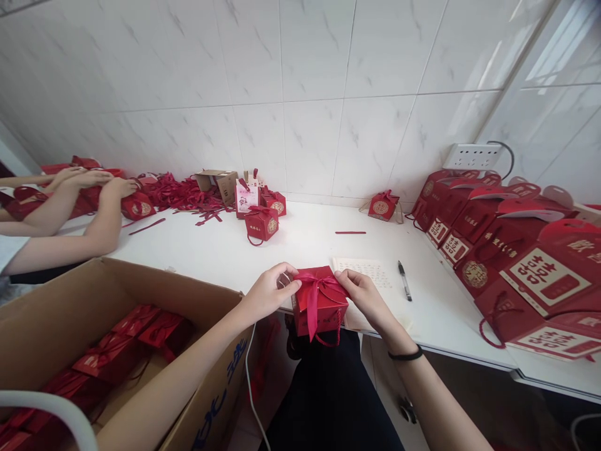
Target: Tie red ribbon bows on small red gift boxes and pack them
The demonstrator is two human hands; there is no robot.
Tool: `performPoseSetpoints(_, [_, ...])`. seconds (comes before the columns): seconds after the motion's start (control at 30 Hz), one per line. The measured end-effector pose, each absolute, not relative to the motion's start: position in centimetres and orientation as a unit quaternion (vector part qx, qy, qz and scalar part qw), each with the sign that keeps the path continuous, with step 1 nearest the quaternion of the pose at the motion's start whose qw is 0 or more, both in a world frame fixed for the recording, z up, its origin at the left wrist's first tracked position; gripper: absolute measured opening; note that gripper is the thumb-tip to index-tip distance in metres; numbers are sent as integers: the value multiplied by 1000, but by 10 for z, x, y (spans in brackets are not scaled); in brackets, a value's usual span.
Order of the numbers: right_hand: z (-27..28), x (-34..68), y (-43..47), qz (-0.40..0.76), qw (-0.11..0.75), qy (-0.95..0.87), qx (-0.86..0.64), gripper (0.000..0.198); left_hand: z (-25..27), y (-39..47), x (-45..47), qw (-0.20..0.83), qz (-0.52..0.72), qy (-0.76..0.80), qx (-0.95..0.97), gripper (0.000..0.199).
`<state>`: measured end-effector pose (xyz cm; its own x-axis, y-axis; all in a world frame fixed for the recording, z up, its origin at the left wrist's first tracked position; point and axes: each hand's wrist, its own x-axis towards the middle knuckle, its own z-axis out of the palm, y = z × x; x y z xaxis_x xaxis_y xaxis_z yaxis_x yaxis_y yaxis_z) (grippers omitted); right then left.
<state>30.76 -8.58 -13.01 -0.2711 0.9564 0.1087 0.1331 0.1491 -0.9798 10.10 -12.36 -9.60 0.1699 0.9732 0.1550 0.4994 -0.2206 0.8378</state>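
A small red gift box (330,318) stands at the front edge of the white table, below my face. A pink-red ribbon (313,308) is tied in a bow across its top, with a tail hanging down the front. My left hand (272,291) pinches the bow's left side between thumb and fingers. On the opposite side, my right hand (360,293) pinches the bow's right side. A twisted red cord hangs at the box's lower right. Behind my right hand lies a notebook (370,270) with handwriting, and beside it a black pen (404,280).
A cardboard box (206,279) at left holds several ribboned red boxes. Red bags (488,238) line the right side. Further back are finished-looking boxes (261,223), a ribbon pile (188,191) and a power strip (472,156). Other people's hands (84,181) rest on red boxes at far left.
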Motion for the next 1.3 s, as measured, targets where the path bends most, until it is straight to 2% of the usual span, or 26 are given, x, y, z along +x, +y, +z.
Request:
performPoseSetpoints(0.23, [-133,308,-87,524,424,-618,-405,48,-100,-122,99,339,402,476,705,9])
performPoseSetpoints(0.53, [-130,313,-84,525,415,-628,-397,48,-95,-121,105,322,405,502,693,19])
performPoseSetpoints(0.67, [-130,313,-84,521,417,-630,-397,48,-95,-116,110,247,406,560,679,16])
performPoseSetpoints(0.87, [-133,309,-84,494,417,-640,-415,48,-93,-117,120,101,322,631,698,13])
performPoseSetpoints(1.1, [-134,309,-85,499,425,-632,-414,47,-96,-119,116,63,329,609,719,17])
performPoseSetpoints(1.23, [-134,310,-85,491,421,-642,-411,46,-99,-120,111,-38,242,631,736,17])
performPoseSetpoints(1.3, [-133,309,-85,490,422,-643,-410,47,-100,-121,109,-57,206,635,743,21])
